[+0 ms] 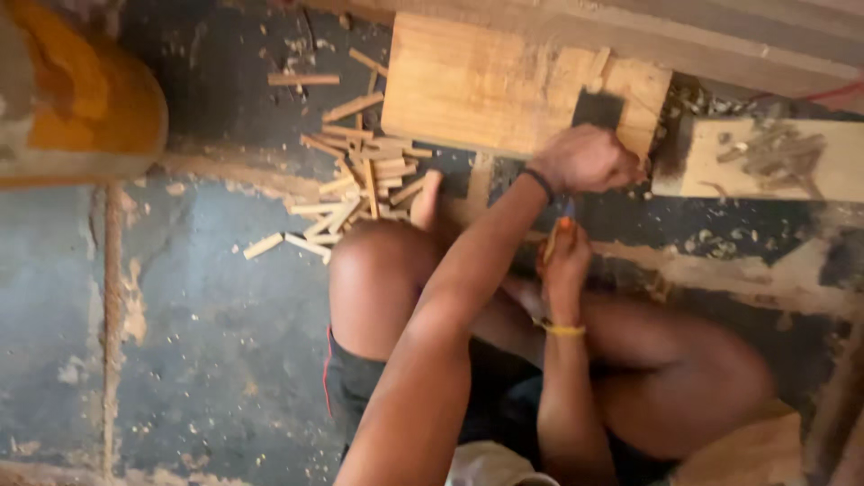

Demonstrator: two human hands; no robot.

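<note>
Left hand (pixel 583 158) on wooden block (pixel 504 85) — right hand (pixel 562 256) below.

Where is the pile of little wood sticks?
In the head view, the pile of little wood sticks lies on the dark floor, upper middle-left, just left of the wooden block and beyond the person's bent knee.

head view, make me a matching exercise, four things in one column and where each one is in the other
1. left hand
2. right hand
3. pile of small wood sticks
4. wooden board

a. scattered on the floor left of the knee
b. flat on the floor at top centre
c. on the board's near edge
d. below the other hand, gripping an orange-handled tool

Pairs: 1-c, 2-d, 3-a, 4-b
</note>
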